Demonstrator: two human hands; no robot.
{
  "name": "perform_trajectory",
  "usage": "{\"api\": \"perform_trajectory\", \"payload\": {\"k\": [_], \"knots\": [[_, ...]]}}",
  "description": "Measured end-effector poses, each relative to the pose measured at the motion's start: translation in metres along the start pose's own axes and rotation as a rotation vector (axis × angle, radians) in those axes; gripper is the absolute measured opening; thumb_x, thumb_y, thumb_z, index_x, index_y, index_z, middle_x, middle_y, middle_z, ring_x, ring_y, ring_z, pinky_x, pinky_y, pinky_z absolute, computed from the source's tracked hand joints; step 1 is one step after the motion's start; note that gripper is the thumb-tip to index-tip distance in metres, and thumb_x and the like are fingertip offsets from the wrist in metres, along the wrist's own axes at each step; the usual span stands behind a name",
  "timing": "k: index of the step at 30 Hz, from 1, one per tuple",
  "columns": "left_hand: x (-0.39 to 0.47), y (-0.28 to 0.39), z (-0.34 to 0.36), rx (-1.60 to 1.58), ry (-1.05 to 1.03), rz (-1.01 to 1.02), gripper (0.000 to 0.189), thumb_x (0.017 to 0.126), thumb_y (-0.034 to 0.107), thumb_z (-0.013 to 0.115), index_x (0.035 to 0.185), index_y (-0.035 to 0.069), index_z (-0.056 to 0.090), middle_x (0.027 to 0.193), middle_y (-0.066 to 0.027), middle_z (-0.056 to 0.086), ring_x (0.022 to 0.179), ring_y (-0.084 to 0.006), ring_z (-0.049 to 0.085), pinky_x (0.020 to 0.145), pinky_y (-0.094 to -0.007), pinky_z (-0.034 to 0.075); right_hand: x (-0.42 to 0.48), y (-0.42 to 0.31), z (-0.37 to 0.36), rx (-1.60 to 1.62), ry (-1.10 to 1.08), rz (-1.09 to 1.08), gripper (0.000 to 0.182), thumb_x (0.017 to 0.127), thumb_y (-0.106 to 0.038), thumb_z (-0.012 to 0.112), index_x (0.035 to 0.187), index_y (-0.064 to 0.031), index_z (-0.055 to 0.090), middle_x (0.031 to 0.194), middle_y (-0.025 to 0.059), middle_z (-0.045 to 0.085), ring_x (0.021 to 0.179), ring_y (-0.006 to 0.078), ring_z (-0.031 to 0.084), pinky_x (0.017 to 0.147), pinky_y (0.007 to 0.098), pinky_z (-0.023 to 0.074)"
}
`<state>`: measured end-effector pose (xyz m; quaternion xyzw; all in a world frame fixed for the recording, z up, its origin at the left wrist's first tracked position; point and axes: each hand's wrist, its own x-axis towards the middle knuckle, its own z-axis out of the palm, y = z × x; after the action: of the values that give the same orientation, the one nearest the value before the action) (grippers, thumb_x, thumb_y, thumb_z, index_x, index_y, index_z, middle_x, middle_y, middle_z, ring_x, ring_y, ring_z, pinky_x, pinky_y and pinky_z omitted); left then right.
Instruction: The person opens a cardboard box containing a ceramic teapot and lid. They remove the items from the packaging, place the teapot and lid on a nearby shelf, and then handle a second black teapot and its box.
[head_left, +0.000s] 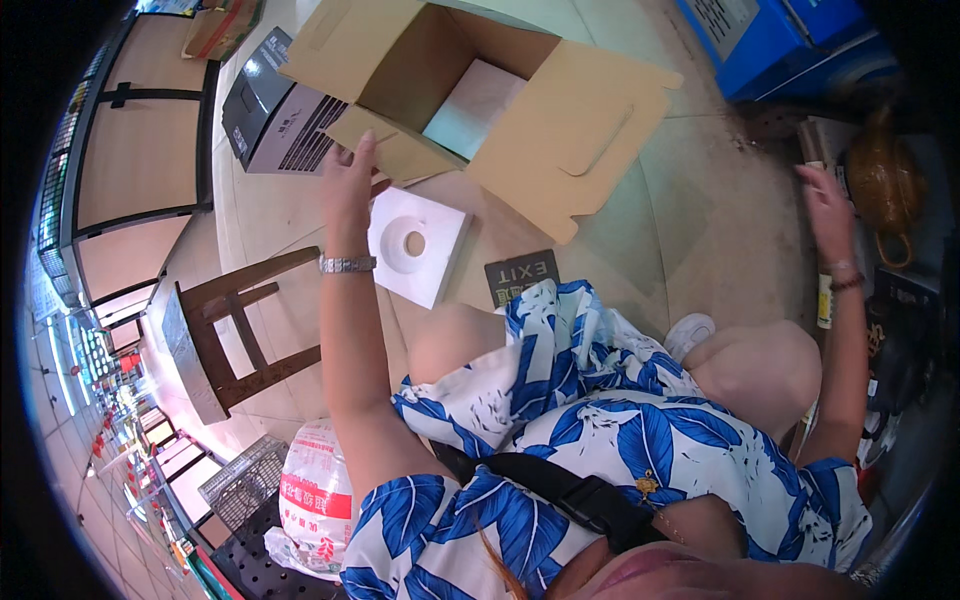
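My left hand (351, 176), with a metal watch on its wrist, is at the side flap (401, 146) of an open cardboard box (600, 112). Its thumb and fingers are apart, and the thumb overlaps the flap. Inside the box lies a flat white piece (476, 105). Below this hand, a white foam insert (442, 225) with a round recess and a central hole rests on the floor. Off to the right, my right hand (829, 210) is beside a glossy brown ornament (885, 180). Its fingers are slightly bent, and nothing shows in them.
A dark printed carton (281, 120) stands left of the box. A wooden stool (240, 337) and a filled white plastic sack (313, 495) are at my left. An exit sign (521, 276) is on the floor before my knees. Blue boxes (772, 52) occupy the upper right.
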<state>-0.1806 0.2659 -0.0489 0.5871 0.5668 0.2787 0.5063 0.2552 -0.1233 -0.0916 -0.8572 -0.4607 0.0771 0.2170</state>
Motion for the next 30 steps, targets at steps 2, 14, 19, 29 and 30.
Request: {"api": "perform_trajectory", "payload": {"k": [2, 14, 19, 29, 30], "knots": [[-0.005, -0.01, 0.025, -0.122, -0.084, 0.028, 0.037, 0.087, 0.013, 0.056, 0.12, 0.0, 0.045, 0.108, -0.0101, 0.057, 0.092, -0.0184, 0.061, 0.068, -0.029, 0.054, 0.012, -0.046, 0.012, 0.097, -0.183, -0.121, 0.031, 0.087, -0.007, 0.046, 0.116, -0.0075, 0.056, 0.121, 0.014, 0.052, 0.113, 0.0296, 0.05, 0.096, 0.035, 0.0397], [-0.023, -0.011, 0.045, -0.544, -0.398, 0.156, 0.029, 0.088, 0.006, 0.05, 0.116, -0.003, 0.047, 0.108, -0.0121, 0.058, 0.092, -0.0173, 0.059, 0.076, -0.0283, 0.05, 0.151, -0.13, 0.019, 0.108, -0.237, -0.305, 0.061, 0.085, -0.035, 0.061, 0.135, -0.009, 0.037, 0.121, 0.018, 0.054, 0.108, 0.0285, 0.055, 0.089, 0.0333, 0.0454], [-0.015, -0.076, 0.023, -0.883, -0.305, -0.03, 0.045, 0.092, 0.033, 0.051, 0.123, 0.0, 0.045, 0.106, -0.0089, 0.059, 0.091, -0.016, 0.058, 0.074, -0.0287, 0.049, 0.125, -0.168, 0.084, -0.1, -0.052, -0.401, 0.056, 0.086, -0.039, 0.056, 0.124, 0.0007, 0.046, 0.112, 0.0219, 0.058, 0.105, 0.0341, 0.055, 0.09, 0.0394, 0.0435], [-0.08, -0.235, 0.029, 1.262, -0.125, 0.133, 0.103, 0.059, 0.039, 0.08, 0.14, 0.01, 0.024, 0.109, -0.0135, 0.058, 0.099, -0.0288, 0.055, 0.088, -0.0468, 0.038, 0.123, -0.215, 0.09, 0.026, -0.244, -0.276, 0.047, 0.088, -0.038, 0.05, 0.106, 0.005, 0.052, 0.093, 0.0261, 0.06, 0.089, 0.0402, 0.057, 0.078, 0.0428, 0.0449], [-0.08, -0.238, 0.037, 1.271, -0.102, 0.148, 0.1, 0.059, 0.034, 0.08, 0.139, 0.009, 0.026, 0.107, -0.0117, 0.058, 0.098, -0.027, 0.055, 0.087, -0.0433, 0.039, 0.125, -0.201, 0.104, 0.119, -0.103, -0.293, 0.048, 0.088, -0.042, 0.047, 0.092, 0.0058, 0.055, 0.082, 0.0258, 0.06, 0.082, 0.0411, 0.057, 0.072, 0.0445, 0.0443]]}}
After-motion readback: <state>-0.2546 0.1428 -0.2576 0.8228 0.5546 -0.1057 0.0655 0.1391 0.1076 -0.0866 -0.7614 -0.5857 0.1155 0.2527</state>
